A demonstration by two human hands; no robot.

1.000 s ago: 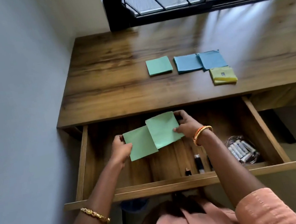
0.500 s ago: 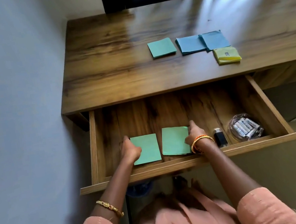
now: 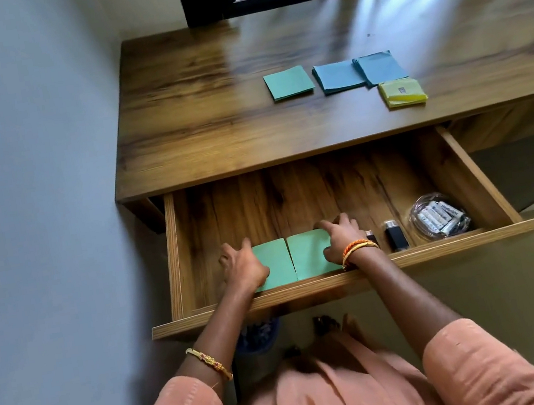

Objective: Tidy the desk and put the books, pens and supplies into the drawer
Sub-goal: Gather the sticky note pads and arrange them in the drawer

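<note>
Hands first: my left hand (image 3: 242,268) rests on the outer edge of the left green pad (image 3: 276,263), fingers curled over its side, and my right hand (image 3: 342,238) holds the right green pad (image 3: 309,253) with fingertips hooked over its far edge and thumb at its near side. Both pads lie flat on the floor of the open drawer (image 3: 292,195), edge to edge, close against the front rail. To their right sit a small black stick (image 3: 395,235) and a clear bag of batteries (image 3: 439,216). Still out on the desk (image 3: 209,106) are a teal pad (image 3: 289,82), two blue pads (image 3: 360,72) overlapping, and a yellow pad (image 3: 402,93). My worry from here — the green pads sit so near the front rail that lifting my wrists carelessly could drag one up and over it. The yellow pad lies near the desk's front edge, so a hurried reach might knock it off.
</note>
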